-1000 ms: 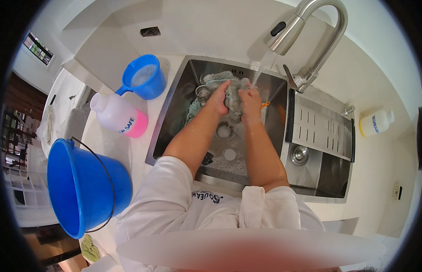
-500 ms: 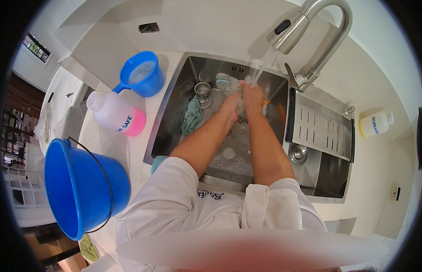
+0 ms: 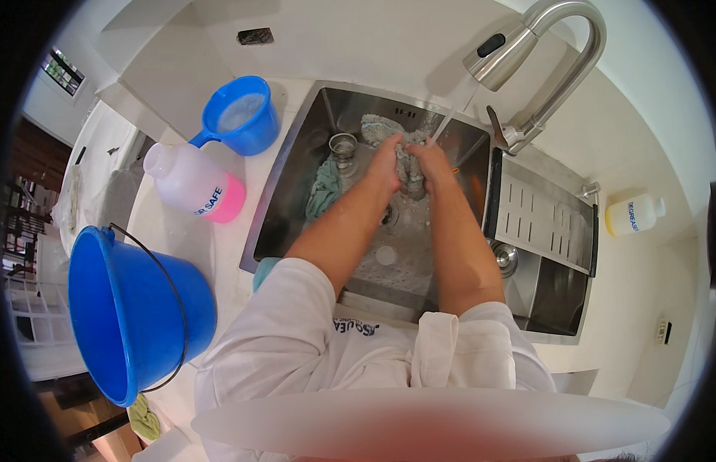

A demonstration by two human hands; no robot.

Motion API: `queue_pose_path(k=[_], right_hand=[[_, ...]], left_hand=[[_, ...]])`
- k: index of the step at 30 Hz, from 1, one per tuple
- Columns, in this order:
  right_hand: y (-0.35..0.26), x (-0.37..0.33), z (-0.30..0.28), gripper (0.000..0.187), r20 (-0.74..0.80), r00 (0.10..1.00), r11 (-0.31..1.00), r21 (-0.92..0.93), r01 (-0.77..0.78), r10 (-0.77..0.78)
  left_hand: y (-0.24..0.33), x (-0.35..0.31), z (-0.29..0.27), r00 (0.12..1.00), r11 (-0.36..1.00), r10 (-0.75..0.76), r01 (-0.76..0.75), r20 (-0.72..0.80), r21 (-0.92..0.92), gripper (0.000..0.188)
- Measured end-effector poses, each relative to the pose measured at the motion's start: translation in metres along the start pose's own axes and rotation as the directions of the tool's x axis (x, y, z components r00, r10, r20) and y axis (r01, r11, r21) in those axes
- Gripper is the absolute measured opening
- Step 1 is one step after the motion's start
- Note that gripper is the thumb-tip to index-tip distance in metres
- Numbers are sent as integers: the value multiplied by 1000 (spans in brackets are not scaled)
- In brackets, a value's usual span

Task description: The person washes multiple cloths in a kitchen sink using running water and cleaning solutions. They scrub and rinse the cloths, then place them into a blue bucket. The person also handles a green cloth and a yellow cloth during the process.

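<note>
A grey, wet cloth (image 3: 382, 128) is bunched up in the stainless steel sink (image 3: 269, 202). My left hand (image 3: 386, 160) is closed on its left side, and my right hand (image 3: 433, 162) grips it on the right. Part of the cloth hangs down between the two hands. Water from the tall faucet (image 3: 490, 63) falls in a thin stream onto my right hand and the cloth. A crumpled green cloth (image 3: 323, 191) lies at the sink's left wall, below a metal strainer basket (image 3: 342, 145). My left forearm partly hides the basin floor.
Left of the sink stand a blue dipper (image 3: 250, 132) with sudsy liquid, a jug (image 3: 196, 185) of pink liquid and a blue bucket (image 3: 154, 312). To the right are a slotted metal tray (image 3: 539, 219) over a smaller basin and a bottle (image 3: 634, 215) of yellow liquid.
My hands have pulled the cloth together, and it now hangs between them. Less murky water covers the basin floor, and a dark drain opening shows beside my left forearm. The view has shifted slightly.
</note>
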State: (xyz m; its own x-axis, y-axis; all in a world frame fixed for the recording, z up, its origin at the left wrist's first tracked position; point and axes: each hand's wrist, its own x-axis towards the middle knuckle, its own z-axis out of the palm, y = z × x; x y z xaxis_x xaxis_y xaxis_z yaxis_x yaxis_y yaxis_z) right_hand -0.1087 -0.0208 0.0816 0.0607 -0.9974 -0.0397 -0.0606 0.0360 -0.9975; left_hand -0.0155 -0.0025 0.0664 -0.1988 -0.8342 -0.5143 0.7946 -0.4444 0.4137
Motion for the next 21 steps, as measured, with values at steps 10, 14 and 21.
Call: queue_pose_path(k=[10,14,21], right_hand=[[-12,-25,18,20,-80,926,670,-714,206,-369],[-16,-8,11,19,-173,967,749,-662,27,-188],[-2,-23,25,21,49,865,647,-643,409,-499]], left_hand=[[-21,25,-18,971,985,170,-171,170,-9,46],[-23,40,-21,995,999,35,-34,92,-18,39],[-2,9,-13,986,990,136,-139,95,27,36]])
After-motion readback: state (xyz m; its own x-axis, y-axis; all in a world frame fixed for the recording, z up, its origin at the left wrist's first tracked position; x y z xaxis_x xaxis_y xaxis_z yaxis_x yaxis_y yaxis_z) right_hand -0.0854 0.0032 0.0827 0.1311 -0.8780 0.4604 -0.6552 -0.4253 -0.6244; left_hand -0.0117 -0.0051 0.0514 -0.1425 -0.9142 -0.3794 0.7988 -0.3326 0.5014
